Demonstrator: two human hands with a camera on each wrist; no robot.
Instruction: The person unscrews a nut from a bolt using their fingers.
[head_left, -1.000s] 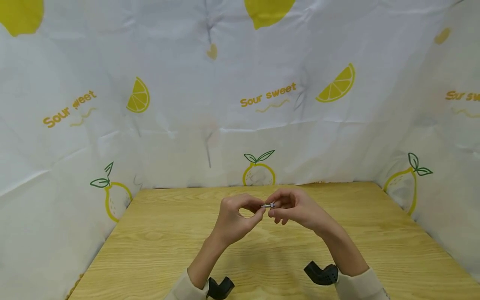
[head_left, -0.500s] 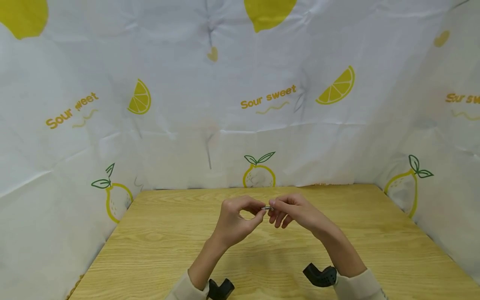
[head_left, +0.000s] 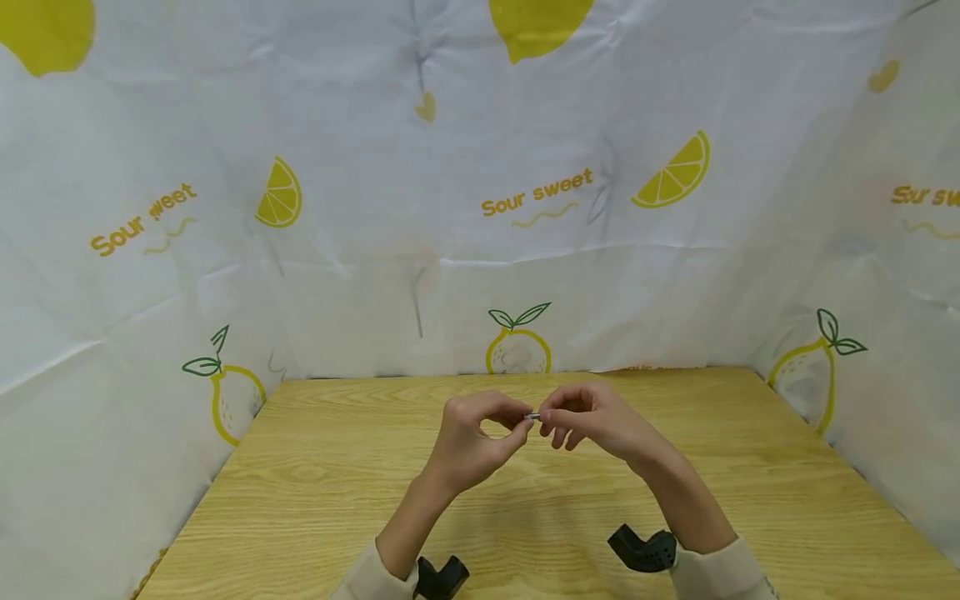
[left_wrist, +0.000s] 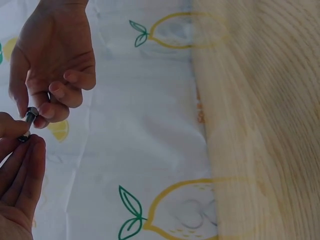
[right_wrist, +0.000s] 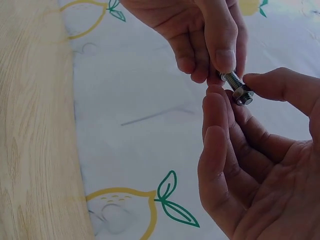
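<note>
A silvery threaded bolt (right_wrist: 232,80) is held in the air between the two hands, above the table. My left hand (head_left: 468,437) pinches its head end between thumb and fingers, which mostly hide the head. A hex nut (right_wrist: 243,94) sits on the bolt's threads near the free end, with the bolt tip poking out past it. My right hand (head_left: 600,421) has its thumb and index finger at the nut, pinching it from both sides. Its other fingers hang loosely curled below. In the left wrist view the bolt (left_wrist: 30,120) slants between both sets of fingertips.
A wood-grain table (head_left: 315,500) lies under the hands. White cloth (head_left: 360,292) printed with lemons stands around its back and sides. Black wrist-worn camera mounts (head_left: 642,550) stick out from both cuffs.
The right thumb and fingers have rolled over the nut and back, closing in so that they cover it in the head view. The left hand has stayed almost still on the bolt.
</note>
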